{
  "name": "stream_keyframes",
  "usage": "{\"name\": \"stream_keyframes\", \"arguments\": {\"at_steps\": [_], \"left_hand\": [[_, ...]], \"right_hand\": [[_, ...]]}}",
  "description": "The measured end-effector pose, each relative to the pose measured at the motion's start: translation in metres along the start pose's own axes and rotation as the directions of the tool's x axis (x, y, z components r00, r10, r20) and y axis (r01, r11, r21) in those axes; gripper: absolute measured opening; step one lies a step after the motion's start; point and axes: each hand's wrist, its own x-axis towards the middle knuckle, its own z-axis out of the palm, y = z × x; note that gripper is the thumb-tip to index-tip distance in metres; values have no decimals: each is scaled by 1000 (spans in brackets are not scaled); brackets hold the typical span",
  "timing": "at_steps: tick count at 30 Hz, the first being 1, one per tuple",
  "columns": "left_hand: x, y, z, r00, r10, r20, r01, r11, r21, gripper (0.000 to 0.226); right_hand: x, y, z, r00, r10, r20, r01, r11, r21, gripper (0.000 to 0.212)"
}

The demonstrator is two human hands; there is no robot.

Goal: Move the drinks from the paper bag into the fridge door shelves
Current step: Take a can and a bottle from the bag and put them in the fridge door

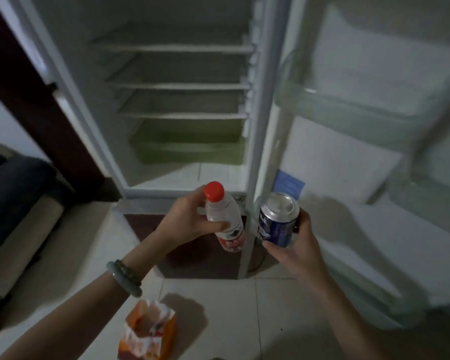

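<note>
Now the left hand (185,222) is wrapped round a red-capped water bottle (225,219), the right hand (294,245) round a blue drink can (278,219), both clear of the paper bag (148,331) at six o'clock. Carrying seems underway; next, each likely needs lifting toward two o'clock and setting upright in a door shelf (348,113).

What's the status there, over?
Left hand gripping red-capped bottle; right hand gripping blue can. Fridge door open, shelves look bare. Paper bag on floor. Nothing blocking.
</note>
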Motion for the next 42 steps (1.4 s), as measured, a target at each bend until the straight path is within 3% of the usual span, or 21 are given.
{"name": "stream_keyframes", "arguments": {"at_steps": [5, 11, 23, 29, 33, 36, 38, 42], "left_hand": [[62, 32, 33, 993, 112, 40, -112, 994, 13, 59], [110, 29, 84, 989, 72, 132, -85, 992, 91, 67], [129, 10, 120, 970, -105, 218, 86, 992, 92, 50], [124, 18, 118, 973, -86, 216, 73, 995, 67, 31], [117, 27, 117, 990, -49, 130, 39, 996, 81, 34], [112, 30, 114, 998, 44, 42, -51, 983, 174, 55], [108, 33, 111, 980, 197, 4, -190, 942, 278, 75], [103, 45, 107, 895, 445, 37, -410, 785, 466, 82]], "right_hand": [[-4, 1, -44, 981, 19, -194, -26, 999, -36, 78], [-6, 7, -71, 947, 56, -317, -81, 994, -68, 77], [-7, 5, -65, 932, 113, -344, -146, 987, -71, 80], [-11, -2, -60, 940, 112, -322, -152, 983, -103, 82], [-17, -12, -59, 945, 108, -310, -151, 981, -118, 79], [-21, -24, -60, 952, 104, -289, -146, 981, -127, 79], [-24, -36, -60, 960, 101, -261, -138, 982, -127, 81], [-32, -66, -66, 970, 42, -239, -75, 989, -129, 80]]}}
